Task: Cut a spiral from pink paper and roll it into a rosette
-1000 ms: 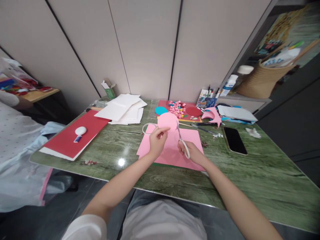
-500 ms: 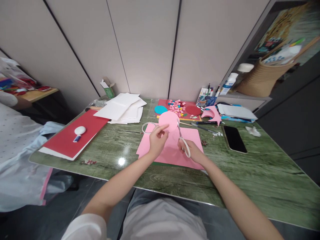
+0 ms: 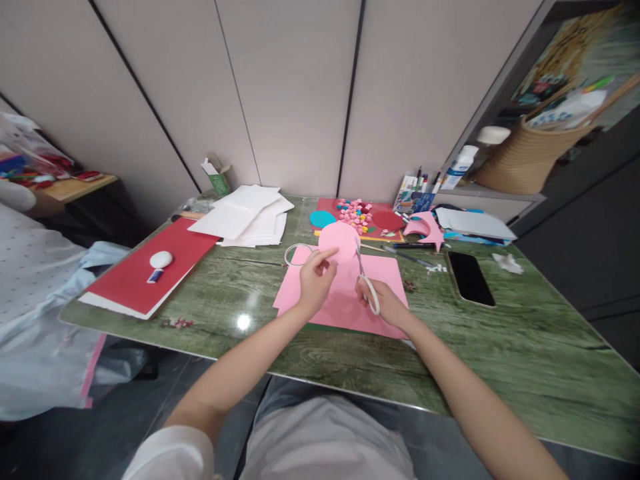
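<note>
A round pink paper disc [image 3: 339, 239] is pinched by my left hand [image 3: 316, 280] at its lower edge, held above the table. My right hand [image 3: 383, 300] is closed round the white handles of a pair of scissors [image 3: 369, 288]; their blades point away from me at the disc's right edge. Whether the blades touch the paper is hard to tell. Pink paper sheets [image 3: 345, 307] lie flat beneath both hands. Just left of the disc is a roll of tape or ring [image 3: 295, 255], partly covered by the pink paper.
Behind the disc, small pink, blue and yellow pieces [image 3: 356, 217] lie on a red sheet between a blue disc [image 3: 323, 219] and a red disc [image 3: 387, 221]. Pink offcuts [image 3: 425, 229], a phone [image 3: 470, 279] and pens are right. White sheets [image 3: 245, 213] and red paper [image 3: 135, 283] are left.
The pink disc has shifted slightly to the right and turned a little in my left hand. My right hand stays on the scissors in nearly the same place.
</note>
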Available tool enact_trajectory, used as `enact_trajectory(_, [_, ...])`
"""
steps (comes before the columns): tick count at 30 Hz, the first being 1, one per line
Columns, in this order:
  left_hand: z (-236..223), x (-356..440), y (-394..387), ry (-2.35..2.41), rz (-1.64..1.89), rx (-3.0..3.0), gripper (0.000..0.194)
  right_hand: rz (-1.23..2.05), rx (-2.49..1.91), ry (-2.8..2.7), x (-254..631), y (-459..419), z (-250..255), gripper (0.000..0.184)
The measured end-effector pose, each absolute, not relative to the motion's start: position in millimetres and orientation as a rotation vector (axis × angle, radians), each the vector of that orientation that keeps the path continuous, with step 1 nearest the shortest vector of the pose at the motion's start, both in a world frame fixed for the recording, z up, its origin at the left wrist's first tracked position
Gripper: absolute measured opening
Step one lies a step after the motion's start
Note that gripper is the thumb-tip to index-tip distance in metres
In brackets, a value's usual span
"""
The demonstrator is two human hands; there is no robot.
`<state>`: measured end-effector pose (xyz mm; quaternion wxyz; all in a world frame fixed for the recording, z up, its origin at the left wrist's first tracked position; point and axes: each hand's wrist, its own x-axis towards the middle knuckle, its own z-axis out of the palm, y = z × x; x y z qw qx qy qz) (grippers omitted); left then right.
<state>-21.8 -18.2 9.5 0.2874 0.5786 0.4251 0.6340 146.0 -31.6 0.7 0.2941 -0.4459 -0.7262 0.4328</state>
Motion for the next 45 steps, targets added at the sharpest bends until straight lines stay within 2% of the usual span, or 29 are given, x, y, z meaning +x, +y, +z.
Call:
enact_trajectory(17, [7.4,-23.5,-15.9,1.122,1.723,1.487,0.023,1.148,-1.125,-1.988,146.7,-31.4,1.4,0.035])
enact_trajectory(27, [8.6,-23.3,-17.5,1.13,1.687,1.528,0.022,1.157,-1.214,-1.909,146.0,-31.4,0.9,0.044])
enact_trajectory(45, [10.6,-24.0,-17.2,1.141,1.707,1.504,0.023,1.128,-1.196,-1.941,146.5,-30.3,1.4,0.042])
